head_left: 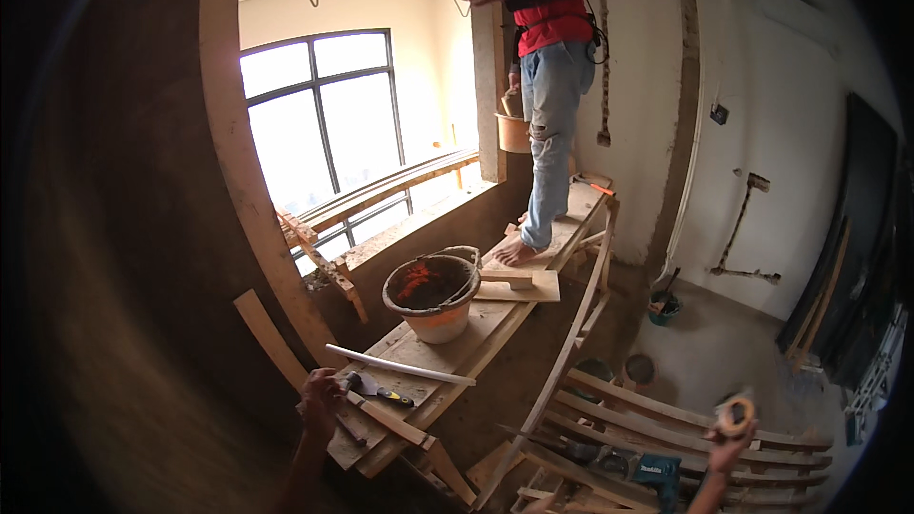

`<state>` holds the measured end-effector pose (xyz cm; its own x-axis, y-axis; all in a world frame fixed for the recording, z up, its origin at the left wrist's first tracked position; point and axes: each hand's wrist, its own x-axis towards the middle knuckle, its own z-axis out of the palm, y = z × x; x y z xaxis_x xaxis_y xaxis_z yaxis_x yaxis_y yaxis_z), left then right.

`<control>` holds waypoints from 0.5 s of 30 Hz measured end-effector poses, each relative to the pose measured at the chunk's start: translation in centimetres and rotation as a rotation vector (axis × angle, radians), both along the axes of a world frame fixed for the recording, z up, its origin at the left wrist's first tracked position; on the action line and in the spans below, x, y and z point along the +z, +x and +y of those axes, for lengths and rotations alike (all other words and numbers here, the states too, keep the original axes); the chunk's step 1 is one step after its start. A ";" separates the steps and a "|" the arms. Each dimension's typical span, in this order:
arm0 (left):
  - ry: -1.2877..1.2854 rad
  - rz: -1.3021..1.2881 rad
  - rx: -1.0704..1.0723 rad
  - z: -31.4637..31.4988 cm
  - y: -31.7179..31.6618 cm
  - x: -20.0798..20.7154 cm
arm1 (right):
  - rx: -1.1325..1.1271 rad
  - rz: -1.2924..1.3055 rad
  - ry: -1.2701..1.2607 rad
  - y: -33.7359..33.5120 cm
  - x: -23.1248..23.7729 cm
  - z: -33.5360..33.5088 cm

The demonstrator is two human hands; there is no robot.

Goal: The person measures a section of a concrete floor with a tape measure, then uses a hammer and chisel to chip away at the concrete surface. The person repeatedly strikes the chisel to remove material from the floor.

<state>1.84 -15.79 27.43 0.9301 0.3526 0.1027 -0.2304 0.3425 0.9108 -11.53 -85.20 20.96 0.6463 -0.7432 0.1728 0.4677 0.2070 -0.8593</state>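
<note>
One right hand (726,455) pinches a roll of tape (749,410); the left hand (324,398) is curled beside a plank platform (457,354).
Head view: the tape is at lower right, above wooden slats (790,461) and near a teal power tool (657,469). I cannot tell whether the left fingers grip anything; near them on the planks lie a putty knife (394,397) and a white strip (400,365). Farther along stand a bucket (441,326) and a barefoot person (550,124) in jeans.

A head-worn fisheye looks ahead and down over planks (478,341).
</note>
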 end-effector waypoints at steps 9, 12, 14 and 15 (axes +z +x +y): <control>0.569 0.021 -0.156 -7.4 -7.3 -0.3 | 1.541 -0.158 -0.092 10.8 1.0 40.1; 0.628 0.087 0.019 -6.5 -10.2 -0.7 | 1.715 0.086 -0.131 10.7 -0.2 47.7; 0.460 0.206 0.160 -5.2 -12.0 -1.7 | 1.977 0.091 0.281 10.2 -0.6 50.8; 0.403 0.226 0.177 -4.3 -12.6 -2.4 | 1.994 0.072 0.172 9.9 -0.8 52.1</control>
<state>-10.79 -20.10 25.01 0.8745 0.4805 0.0658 -0.0345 -0.0738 0.9967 -1.65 -33.12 20.15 0.4316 0.8923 0.1323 -0.5093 0.3621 -0.7807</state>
